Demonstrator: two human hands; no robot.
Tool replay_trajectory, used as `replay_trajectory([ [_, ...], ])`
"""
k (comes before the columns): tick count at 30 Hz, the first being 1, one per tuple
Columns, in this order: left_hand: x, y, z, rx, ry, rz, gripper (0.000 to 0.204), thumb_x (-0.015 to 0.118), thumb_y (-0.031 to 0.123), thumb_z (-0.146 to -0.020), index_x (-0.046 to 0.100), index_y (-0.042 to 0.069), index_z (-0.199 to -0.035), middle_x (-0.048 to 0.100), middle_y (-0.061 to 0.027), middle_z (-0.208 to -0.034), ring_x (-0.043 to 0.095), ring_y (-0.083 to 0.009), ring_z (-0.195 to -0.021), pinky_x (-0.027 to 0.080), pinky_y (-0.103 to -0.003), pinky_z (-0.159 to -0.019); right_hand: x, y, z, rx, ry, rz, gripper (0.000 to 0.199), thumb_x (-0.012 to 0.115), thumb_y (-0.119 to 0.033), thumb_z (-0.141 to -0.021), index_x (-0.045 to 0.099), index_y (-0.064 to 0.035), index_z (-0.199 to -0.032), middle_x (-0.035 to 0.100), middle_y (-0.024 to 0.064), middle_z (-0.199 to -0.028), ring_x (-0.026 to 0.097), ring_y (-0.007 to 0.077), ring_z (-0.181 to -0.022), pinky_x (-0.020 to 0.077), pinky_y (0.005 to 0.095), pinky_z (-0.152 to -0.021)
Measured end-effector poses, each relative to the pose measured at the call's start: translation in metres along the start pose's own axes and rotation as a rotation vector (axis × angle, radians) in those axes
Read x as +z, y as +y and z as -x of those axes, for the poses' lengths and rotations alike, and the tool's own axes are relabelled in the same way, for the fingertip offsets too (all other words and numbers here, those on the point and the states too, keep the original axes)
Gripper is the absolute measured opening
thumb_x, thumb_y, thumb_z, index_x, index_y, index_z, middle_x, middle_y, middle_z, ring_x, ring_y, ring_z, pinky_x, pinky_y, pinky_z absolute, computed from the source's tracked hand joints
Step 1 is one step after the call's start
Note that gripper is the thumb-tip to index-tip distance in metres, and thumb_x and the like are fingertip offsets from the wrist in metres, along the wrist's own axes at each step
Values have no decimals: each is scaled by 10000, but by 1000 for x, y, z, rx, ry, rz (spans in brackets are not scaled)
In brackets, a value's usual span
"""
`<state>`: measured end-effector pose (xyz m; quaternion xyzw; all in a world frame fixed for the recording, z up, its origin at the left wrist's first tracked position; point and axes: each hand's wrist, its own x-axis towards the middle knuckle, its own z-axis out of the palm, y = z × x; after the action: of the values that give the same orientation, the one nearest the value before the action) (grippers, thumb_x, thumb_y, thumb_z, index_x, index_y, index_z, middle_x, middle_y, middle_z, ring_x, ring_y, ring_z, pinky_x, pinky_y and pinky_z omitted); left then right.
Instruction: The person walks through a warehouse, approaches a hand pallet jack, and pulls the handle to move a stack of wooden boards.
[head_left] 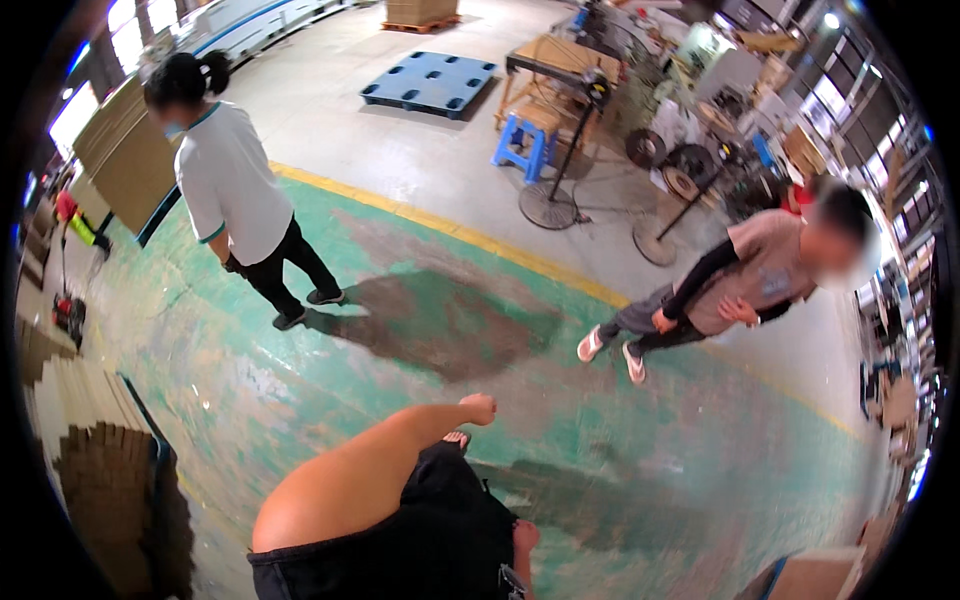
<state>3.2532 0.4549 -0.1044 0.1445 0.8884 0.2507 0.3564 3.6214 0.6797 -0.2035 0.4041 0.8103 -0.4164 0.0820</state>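
Note:
My left hand [480, 408] is curled into a loose fist at the end of my bare forearm, which reaches forward over the worn green floor [330, 390]. Nothing shows in it. Just below the fist I see the tip of my foot [457, 437]. Only a small part of my right hand [524, 538] shows, low beside my black clothing, and its fingers are hidden. Neither hand touches anything in view.
A person in a white shirt [235, 185] stands at the left and a person in a grey top [745, 280] leans at the right. Cardboard stacks [100, 470] line the left edge. Beyond a yellow floor line [450, 230] are a blue pallet [430, 80], a blue stool [525, 140] and round-based stands [548, 205].

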Motion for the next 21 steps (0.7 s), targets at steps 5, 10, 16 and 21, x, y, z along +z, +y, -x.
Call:
replay_trajectory([
  [5,2,-67,18,-223,198,208,278,577,257,-792,703,160,-1020,686,-151,-1073,640,-354,-1027,516,-463,-878,8,-118,-28,106,-382,-439,233,703,-198,-811,678,19,-894,680,143,-782,665,207,-665,517,354,-638],
  [10,12,-64,62,-429,287,244,277,559,274,-813,704,117,-990,686,-185,-1040,641,-379,-1006,514,-468,-889,-10,-85,-106,-398,-489,185,153,698,-154,-820,704,-3,-842,689,121,-801,670,214,-692,544,338,-633],
  [16,128,-56,170,-829,270,461,332,608,327,-813,722,160,-1076,672,-162,-1151,626,-347,-1106,500,-438,-944,-114,-54,-183,168,-619,-66,155,641,-147,-773,697,-5,-807,662,109,-694,630,206,-623,490,342,-550],
  [21,177,6,204,-831,314,651,363,613,325,-781,721,189,-1099,680,-137,-1142,627,-336,-1089,497,-415,-948,-124,-79,-246,126,-652,64,138,629,-134,-788,672,-18,-848,653,102,-705,632,208,-624,488,338,-535],
])
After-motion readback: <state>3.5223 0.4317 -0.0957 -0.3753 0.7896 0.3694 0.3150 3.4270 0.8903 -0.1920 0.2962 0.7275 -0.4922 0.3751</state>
